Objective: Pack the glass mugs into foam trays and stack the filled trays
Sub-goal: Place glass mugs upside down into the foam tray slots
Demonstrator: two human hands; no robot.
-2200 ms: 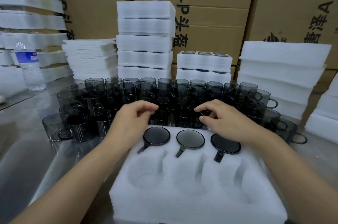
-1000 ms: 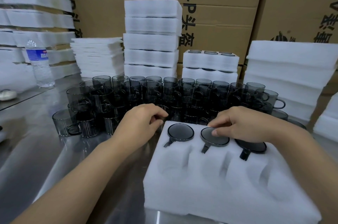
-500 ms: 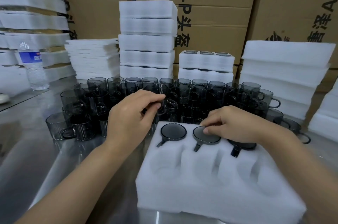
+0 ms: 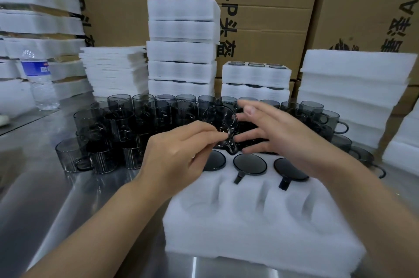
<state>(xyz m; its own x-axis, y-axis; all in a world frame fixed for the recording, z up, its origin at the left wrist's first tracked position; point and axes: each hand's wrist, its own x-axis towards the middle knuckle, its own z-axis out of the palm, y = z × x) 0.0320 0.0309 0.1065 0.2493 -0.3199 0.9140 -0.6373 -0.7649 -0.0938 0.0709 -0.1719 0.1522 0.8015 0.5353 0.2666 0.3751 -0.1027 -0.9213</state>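
A white foam tray (image 4: pixel 256 234) lies on the steel table in front of me. Its far row holds three dark glass mugs (image 4: pixel 249 165) bottom up; the near row's three pockets are bare. My left hand (image 4: pixel 176 155) pinches a smoked glass mug (image 4: pixel 220 122) near its handle and holds it tilted above the tray's far left corner, mouth turned toward me. My right hand (image 4: pixel 278 137) hovers just right of that mug with fingers spread, holding nothing. Behind the tray stand several loose glass mugs (image 4: pixel 140 119) in rows.
Stacks of foam trays (image 4: pixel 181 50) and filled trays (image 4: pixel 256 78) line the back, with more foam (image 4: pixel 353 96) at the right and thin foam sheets (image 4: pixel 113 71) at the left. A water bottle (image 4: pixel 38 80) stands far left. Cardboard boxes (image 4: pixel 267 5) form the backdrop.
My left hand has lifted a mug out of the rows and tilted it over the tray. My right hand left the middle mug in the tray and rose toward the lifted mug, fingers opening.
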